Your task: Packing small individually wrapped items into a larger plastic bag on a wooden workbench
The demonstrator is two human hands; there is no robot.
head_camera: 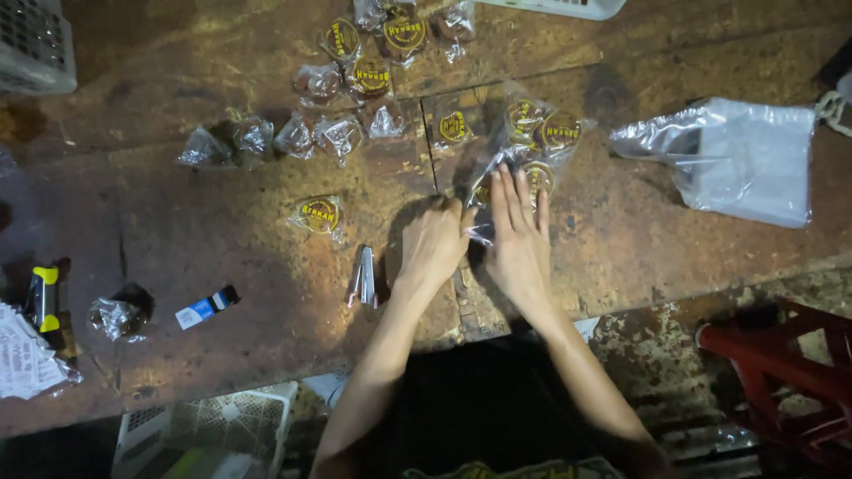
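Note:
Both my hands rest on a clear plastic bag (524, 142) that holds several round brown cakes with yellow labels, lying on a worn brown table (222, 266). My left hand (432, 244) pinches the bag's near edge with closed fingers. My right hand (517, 235) lies flat on the bag, fingers stretched forward over a labelled cake. A small metal stapler (364, 277) lies just left of my left hand. One single wrapped cake (319, 215) sits further left.
Several wrapped cakes (368, 75) lie scattered toward the table's far edge. A stack of empty clear bags (737, 155) lies at right. A crumpled wrapper (115, 318), a small blue-and-white box (206, 308) and a yellow-black tool (44, 297) lie at left. Red stool (781, 372) at lower right.

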